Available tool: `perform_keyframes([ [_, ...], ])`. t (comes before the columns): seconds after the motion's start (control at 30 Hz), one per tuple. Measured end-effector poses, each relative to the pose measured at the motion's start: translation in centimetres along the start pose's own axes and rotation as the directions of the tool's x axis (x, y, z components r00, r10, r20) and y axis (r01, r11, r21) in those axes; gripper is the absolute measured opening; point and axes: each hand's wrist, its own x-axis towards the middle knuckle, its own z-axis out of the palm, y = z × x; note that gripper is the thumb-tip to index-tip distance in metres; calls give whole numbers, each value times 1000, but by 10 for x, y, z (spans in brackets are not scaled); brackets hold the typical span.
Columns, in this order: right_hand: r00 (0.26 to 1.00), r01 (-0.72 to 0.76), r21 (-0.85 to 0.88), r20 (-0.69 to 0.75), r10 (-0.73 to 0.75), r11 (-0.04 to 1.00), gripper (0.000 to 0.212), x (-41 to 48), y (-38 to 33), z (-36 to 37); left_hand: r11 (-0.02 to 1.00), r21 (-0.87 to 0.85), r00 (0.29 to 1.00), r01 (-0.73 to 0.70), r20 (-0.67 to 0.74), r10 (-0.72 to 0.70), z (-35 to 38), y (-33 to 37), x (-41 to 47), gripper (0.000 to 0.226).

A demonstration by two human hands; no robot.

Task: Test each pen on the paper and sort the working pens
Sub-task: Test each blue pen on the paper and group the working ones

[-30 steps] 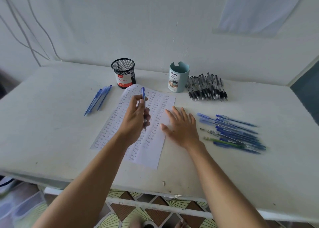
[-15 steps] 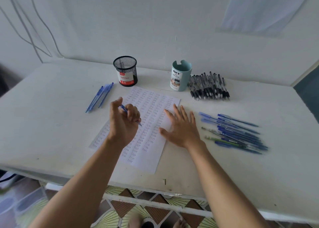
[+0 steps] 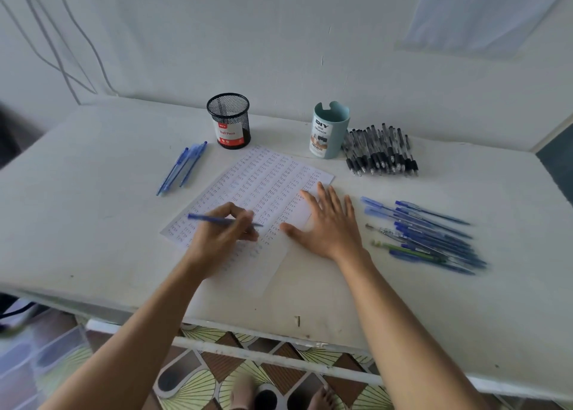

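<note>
A white sheet of paper [image 3: 263, 180], covered in rows of small written words, lies at the middle of the white table [image 3: 93, 239]. My left hand [image 3: 221, 239] holds a blue pen [image 3: 204, 218] that lies almost level above the sheet, tip pointing right. My right hand [image 3: 325, 223] rests flat with spread fingers on the sheet's right edge. Three blue pens [image 3: 183, 169] lie together left of the paper. Several blue pens and a green one [image 3: 431, 239] lie in a pile to the right.
A black mesh pen cup [image 3: 229, 121] and a teal desk organizer cup [image 3: 330, 130] stand behind the paper. Several black pens [image 3: 379, 152] are heaped right of the teal cup. A wall rises behind the table; tiled floor shows below its front edge.
My left hand drew back toward me and turned the pen from upright to nearly level, tip now pointing right. My right hand stayed flat on the paper.
</note>
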Motion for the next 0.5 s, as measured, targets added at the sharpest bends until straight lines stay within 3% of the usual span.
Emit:
perform_keyframes([
  [0.1, 1000, -3, 4, 3, 3, 1000, 97, 0, 0, 0, 984, 177, 998, 17, -69, -5, 3, 1, -3, 26],
  [0.2, 1000, -3, 18, -12, 3, 1000, 97, -2, 0, 1, 966, 256, 985, 29, -174, 17, 6, 1, -6, 36],
  [0.27, 1000, 0, 26, -15, 0, 1000, 96, -2, 0, 1, 944, 327, 976, 36, -214, 37, 6, 1, -9, 29],
  [0.37, 1000, -1, 27, -13, 1, 1000, 96, -2, 0, 1, 903, 429, 983, 12, -169, 67, 9, 4, -11, 34],
  [0.5, 1000, 0, 29, -14, 0, 1000, 96, -1, 0, 2, 897, 441, 986, -22, -141, 93, 10, 3, -9, 38],
])
